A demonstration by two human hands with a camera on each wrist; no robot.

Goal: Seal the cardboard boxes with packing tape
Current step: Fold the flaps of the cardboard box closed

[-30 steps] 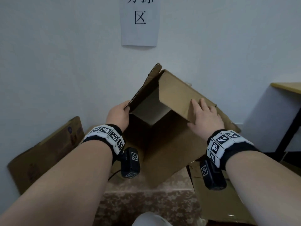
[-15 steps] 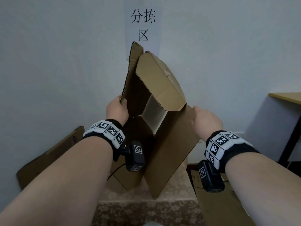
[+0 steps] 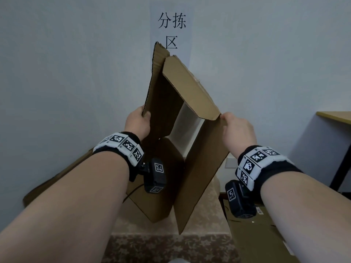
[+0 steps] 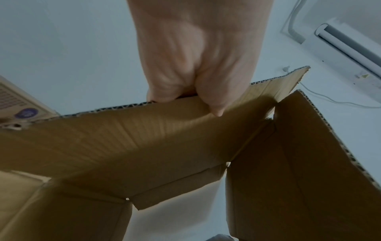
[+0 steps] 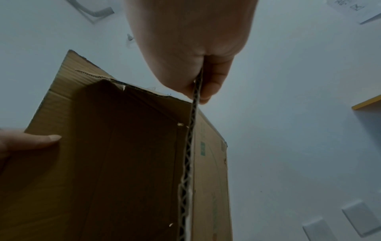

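Pale wall fills the bkgd, w/ a paper sign [image 3: 171,31] of black characters at 12 o'clock in the head view. Below, a patterned surface [image 3: 171,247] runs along 6 o'clock.

Cardboard box [image 3: 197,168] is held up in the air at centre frame, tilted, not yet squared up: flaps loose at both ends, no tape visible on it. Box is open right through; the pale wall shows thru the gap in its middle, nothing inside.

Left hand [image 3: 137,123] at approx 9 o'clock of the box grips the edge of the upright flap [image 3: 155,88]; the left wrist view shows the fingers [image 4: 160,91] over the corrugated edge and the thumb [image 4: 214,101] pressed on the inner face, clamped on the card.

Right hand [image 3: 238,130] at 3 o'clock of the box pinches the top corner of the right side panel [image 3: 199,177]; the right wrist view shows the corrugated edge [image 5: 191,146] nipped btwn thumb and fingers.

More flat cardboard [image 3: 62,177] leans at the wall at 8 o'clock, and a further flat sheet [image 3: 252,242] lies at 4 o'clock. Wooden desk edge [image 3: 334,116] at 3 o'clock, well apart from the box.
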